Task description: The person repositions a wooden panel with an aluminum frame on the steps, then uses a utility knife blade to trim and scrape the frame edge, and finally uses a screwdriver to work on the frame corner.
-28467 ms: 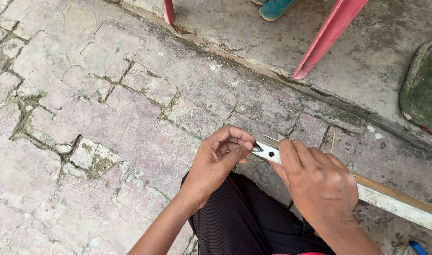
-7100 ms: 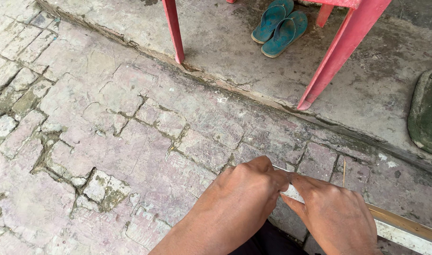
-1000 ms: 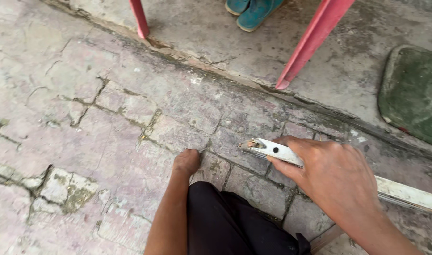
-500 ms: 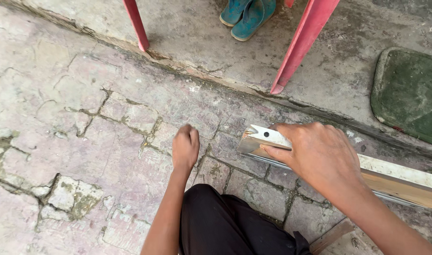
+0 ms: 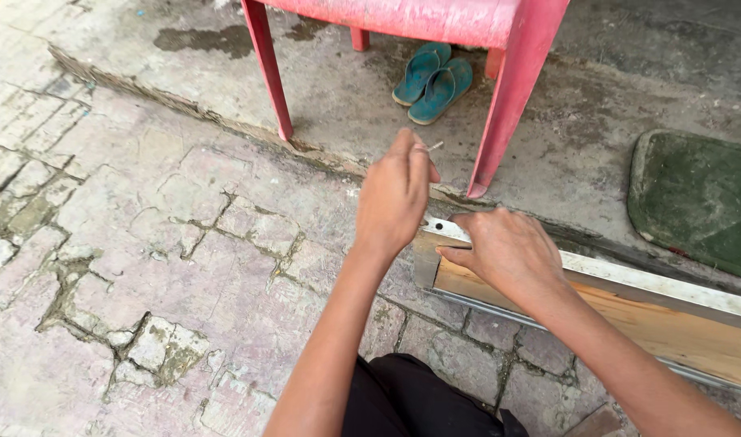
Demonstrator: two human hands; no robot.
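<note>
We are looking down from the head camera at cracked paving (image 5: 144,267), crouching with a dark-trousered knee at the bottom edge. Our left hand (image 5: 396,194) is lifting above the near end of a long strip (image 5: 629,299), fingers pinched together on a small pale pin (image 5: 435,146), perhaps a nail or screw; we cannot tell which. Our right hand (image 5: 504,251) is pressing down on that same end, fingers curled over the metal edging, though we cannot tell whether they are actually closing around it. The strip, wood faced with a pale metal rim, is lying on the paving with its long axis running from the hands toward the right edge of the view. The right hand is touching it; the left is hovering just above its end. Beyond, on a concrete step, a red chair (image 5: 500,48) is standing over teal sandals (image 5: 433,74), with a green mat (image 5: 694,198) to the right.
</note>
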